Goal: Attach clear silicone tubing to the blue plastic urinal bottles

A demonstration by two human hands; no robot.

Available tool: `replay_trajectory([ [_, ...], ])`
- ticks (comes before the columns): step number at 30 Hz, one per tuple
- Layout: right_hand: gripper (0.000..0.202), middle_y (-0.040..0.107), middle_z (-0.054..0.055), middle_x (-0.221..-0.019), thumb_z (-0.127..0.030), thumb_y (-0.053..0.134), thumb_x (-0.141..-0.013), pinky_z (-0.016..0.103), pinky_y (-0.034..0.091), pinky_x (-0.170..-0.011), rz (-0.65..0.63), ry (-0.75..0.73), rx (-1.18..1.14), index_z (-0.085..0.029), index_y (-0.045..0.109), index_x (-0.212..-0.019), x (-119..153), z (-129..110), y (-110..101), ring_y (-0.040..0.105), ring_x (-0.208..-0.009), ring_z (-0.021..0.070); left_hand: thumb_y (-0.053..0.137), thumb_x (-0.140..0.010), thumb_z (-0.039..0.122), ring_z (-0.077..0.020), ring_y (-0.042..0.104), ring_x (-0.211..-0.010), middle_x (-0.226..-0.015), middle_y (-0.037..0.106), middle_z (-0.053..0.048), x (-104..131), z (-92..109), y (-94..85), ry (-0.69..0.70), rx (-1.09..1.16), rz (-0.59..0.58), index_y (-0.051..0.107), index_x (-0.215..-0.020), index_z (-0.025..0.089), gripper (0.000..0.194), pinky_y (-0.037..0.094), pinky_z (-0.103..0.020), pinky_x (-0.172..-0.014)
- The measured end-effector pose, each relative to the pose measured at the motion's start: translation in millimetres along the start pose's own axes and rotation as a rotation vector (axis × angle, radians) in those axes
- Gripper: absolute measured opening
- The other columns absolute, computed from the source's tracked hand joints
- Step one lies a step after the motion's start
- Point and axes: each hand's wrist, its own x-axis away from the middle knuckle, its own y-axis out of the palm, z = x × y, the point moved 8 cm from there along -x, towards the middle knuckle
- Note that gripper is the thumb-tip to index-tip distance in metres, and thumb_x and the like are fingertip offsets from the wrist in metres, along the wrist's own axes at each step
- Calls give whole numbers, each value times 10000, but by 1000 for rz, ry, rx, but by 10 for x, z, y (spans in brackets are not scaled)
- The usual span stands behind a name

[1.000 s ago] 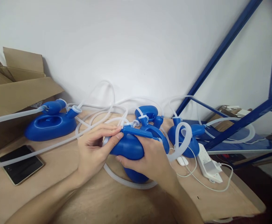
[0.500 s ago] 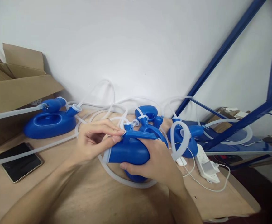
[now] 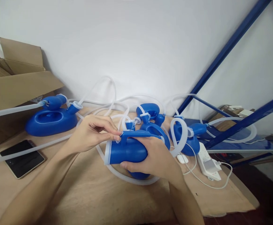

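My right hand [image 3: 154, 156] is wrapped around a blue plastic urinal cup [image 3: 129, 153] with a white rim at its left end. Along the top of the cup runs a straight blue handle [image 3: 138, 134]. The thumb and fingertips of my left hand [image 3: 98, 132] pinch a small clear loop [image 3: 118, 141] at the handle's left end, largely covered by the fingers. Beneath the cup, a blue urinal bottle [image 3: 139, 175] is partly hidden, and a white hose [image 3: 124, 178] curves in front of it.
More blue urinal bottles [image 3: 50, 123] with long white hoses stand along the wall. At left are a cardboard box [image 3: 21, 90] and a tablet [image 3: 25, 159]. A power strip [image 3: 208, 165] with a white cable lies at right, near the table edge and a blue metal rack [image 3: 230, 47].
My left hand's fingers have drawn slightly left and down at the handle's end, showing the small loop below them. The cup stays in my right hand; the view has shifted slightly.
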Motion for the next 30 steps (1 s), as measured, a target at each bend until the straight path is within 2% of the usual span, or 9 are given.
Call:
replay_trajectory([
  [4, 651, 804, -25, -1210, -673, 831, -735, 482, 616, -911, 16, 29, 72, -407, 706, -1315, -12, 22, -3, 782, -1047, 313, 905, -804, 282, -179, 767, -698, -730, 789, -44, -2, -31, 16, -18, 12, -11, 831, -756, 227, 104, 638, -239, -643],
  [10, 676, 787, -46, -1259, -665, 821, -762, 439, 618, -919, 92, -19, 74, -436, 659, -1377, -39, 44, 1, 767, -1113, 290, 955, -713, 223, -147, 745, -677, -715, 780, -17, 4, -78, -20, -55, 10, 154, 802, -693, 218, 155, 604, -193, -615],
  [16, 729, 785, -22, -1268, -677, 831, -746, 437, 620, -927, 113, -37, 84, -407, 648, -1398, -66, 61, 10, 769, -1097, 291, 950, -721, 269, -136, 742, -734, -784, 791, 3, 10, -77, -50, -110, -65, 153, 820, -789, 228, 151, 612, -183, -699],
  [20, 737, 804, 7, -1183, -717, 826, -733, 435, 622, -884, 147, -62, 163, -389, 671, -1375, -69, 64, 1, 781, -1028, 298, 856, -840, 394, -186, 763, -873, -928, 812, -20, 28, -105, -17, -153, -192, 2, 813, -915, 233, 183, 636, -259, -832],
  [23, 770, 777, 67, -1227, -744, 764, -792, 410, 618, -783, 198, -113, 299, -315, 639, -1419, -65, 66, 5, 777, -983, 304, 845, -837, 496, -272, 710, -1202, -1303, 756, -53, 75, -133, 110, -166, -338, -232, 729, -1304, 284, 526, 582, -376, -1059],
  [25, 768, 736, 116, -1313, -700, 714, -869, 411, 611, -811, 235, -196, 369, -241, 582, -1471, -52, 31, -6, 756, -1047, 310, 865, -817, 497, -300, 614, -1366, -1505, 639, -54, 122, -106, 169, -133, -426, -363, 575, -1503, 324, 766, 496, -421, -1173],
  [26, 719, 718, 130, -1345, -649, 684, -919, 421, 602, -867, 256, -244, 396, -220, 562, -1483, -39, 6, -25, 739, -1098, 310, 860, -830, 470, -294, 602, -1382, -1538, 612, -44, 138, -69, 158, -106, -464, -381, 535, -1536, 338, 788, 485, -411, -1180],
  [28, 570, 700, 121, -1380, -504, 621, -1006, 456, 551, -1017, 277, -316, 448, -234, 533, -1500, -1, -39, -88, 696, -1197, 297, 826, -875, 386, -262, 662, -1296, -1482, 659, -20, 152, 62, 43, -32, -525, -315, 564, -1511, 354, 688, 525, -352, -1111],
  [30, 504, 679, 97, -1416, -401, 601, -1030, 529, 449, -1154, 309, -331, 512, -295, 512, -1514, 53, -61, -212, 643, -1288, 303, 844, -849, 339, -233, 717, -1147, -1346, 738, -1, 176, 238, -185, 43, -562, -136, 666, -1406, 344, 585, 559, -298, -1009],
])
